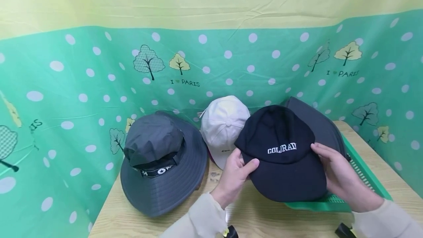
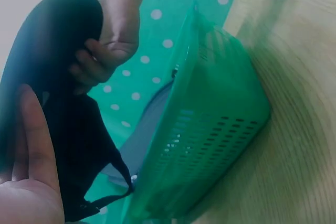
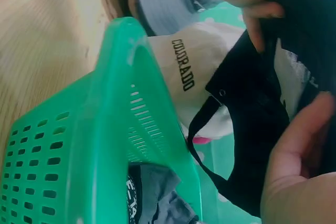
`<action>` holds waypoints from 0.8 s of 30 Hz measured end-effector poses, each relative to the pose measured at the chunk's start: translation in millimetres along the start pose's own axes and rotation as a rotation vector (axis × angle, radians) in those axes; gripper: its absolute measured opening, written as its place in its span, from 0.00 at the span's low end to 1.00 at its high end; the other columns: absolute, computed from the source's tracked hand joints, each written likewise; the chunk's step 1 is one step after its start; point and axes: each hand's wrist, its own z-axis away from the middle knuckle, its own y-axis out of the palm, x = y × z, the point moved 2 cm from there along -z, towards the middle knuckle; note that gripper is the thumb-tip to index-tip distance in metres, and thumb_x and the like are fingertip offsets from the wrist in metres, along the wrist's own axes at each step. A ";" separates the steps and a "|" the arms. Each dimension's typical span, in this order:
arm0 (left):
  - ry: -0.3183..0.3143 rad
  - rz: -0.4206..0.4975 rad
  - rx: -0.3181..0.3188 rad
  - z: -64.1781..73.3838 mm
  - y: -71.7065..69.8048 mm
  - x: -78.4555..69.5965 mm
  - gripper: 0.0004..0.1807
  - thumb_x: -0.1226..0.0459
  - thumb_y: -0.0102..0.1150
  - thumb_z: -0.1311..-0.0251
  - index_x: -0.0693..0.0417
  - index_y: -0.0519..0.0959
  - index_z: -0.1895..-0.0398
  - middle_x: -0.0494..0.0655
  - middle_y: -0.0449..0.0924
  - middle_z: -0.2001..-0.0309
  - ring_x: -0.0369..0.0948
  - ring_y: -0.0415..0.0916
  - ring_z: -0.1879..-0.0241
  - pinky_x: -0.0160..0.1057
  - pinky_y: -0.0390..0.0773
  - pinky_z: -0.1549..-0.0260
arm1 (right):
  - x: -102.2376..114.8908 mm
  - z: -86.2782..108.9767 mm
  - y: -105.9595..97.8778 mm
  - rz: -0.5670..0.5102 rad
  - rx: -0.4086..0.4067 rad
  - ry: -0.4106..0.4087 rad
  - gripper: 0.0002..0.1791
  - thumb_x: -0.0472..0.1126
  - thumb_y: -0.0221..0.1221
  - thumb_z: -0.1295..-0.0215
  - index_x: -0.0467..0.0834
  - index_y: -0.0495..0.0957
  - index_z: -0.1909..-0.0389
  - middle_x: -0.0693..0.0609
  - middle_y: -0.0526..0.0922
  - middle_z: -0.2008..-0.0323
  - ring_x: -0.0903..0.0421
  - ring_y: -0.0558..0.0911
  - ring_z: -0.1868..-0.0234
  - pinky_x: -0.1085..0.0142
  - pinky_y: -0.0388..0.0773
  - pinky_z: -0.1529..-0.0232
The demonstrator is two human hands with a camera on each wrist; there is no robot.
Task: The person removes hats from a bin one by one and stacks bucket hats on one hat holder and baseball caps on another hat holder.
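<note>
A black baseball cap [image 1: 287, 177] with white lettering is held up between both hands, over the near left part of a green basket [image 1: 370, 179]. My left hand [image 1: 231, 179] pinches the cap's left side, thumb on top of the brim and fingers underneath. At the opposite side, my right hand [image 1: 343, 179] grips the edge where brim meets crown. The cap's back strap [image 3: 202, 129] hangs down in the right wrist view. Inside the basket lies a dark grey hat [image 1: 317, 124], partly hidden behind the cap.
On the wooden table [image 1: 112, 212] at left stands a grey bucket hat [image 1: 158, 190] with a lettered band. A white cap [image 1: 224, 120] sits behind, between it and the black cap. A green dotted cloth [image 1: 228, 69] hangs round the back and sides.
</note>
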 end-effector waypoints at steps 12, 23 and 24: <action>0.102 -0.155 0.010 -3.2 -16.4 -37.7 0.38 0.75 0.57 0.42 0.47 0.57 0.29 0.57 0.83 0.65 0.42 0.83 0.67 0.41 0.81 0.63 | 21.0 -4.5 42.9 -0.088 0.161 -0.301 0.13 0.38 0.40 0.23 0.43 0.66 0.70 0.55 0.67 0.70 0.60 0.72 0.69 0.69 0.73 0.68; 0.278 -0.529 -0.081 -21.2 -33.3 -113.9 0.40 0.75 0.60 0.47 0.46 0.59 0.31 0.52 0.80 0.77 0.39 0.79 0.77 0.35 0.77 0.71 | 56.3 -40.4 92.1 0.109 0.111 -0.439 0.19 0.40 0.36 0.22 0.40 0.64 0.37 0.47 0.65 0.39 0.58 0.69 0.40 0.69 0.72 0.48; 0.273 -0.555 -0.093 -23.8 -34.6 -120.3 0.40 0.75 0.60 0.47 0.45 0.59 0.31 0.49 0.78 0.80 0.38 0.76 0.79 0.35 0.75 0.73 | 59.3 -45.2 96.3 0.111 0.105 -0.439 0.21 0.39 0.34 0.22 0.42 0.61 0.33 0.46 0.62 0.35 0.57 0.66 0.36 0.68 0.71 0.45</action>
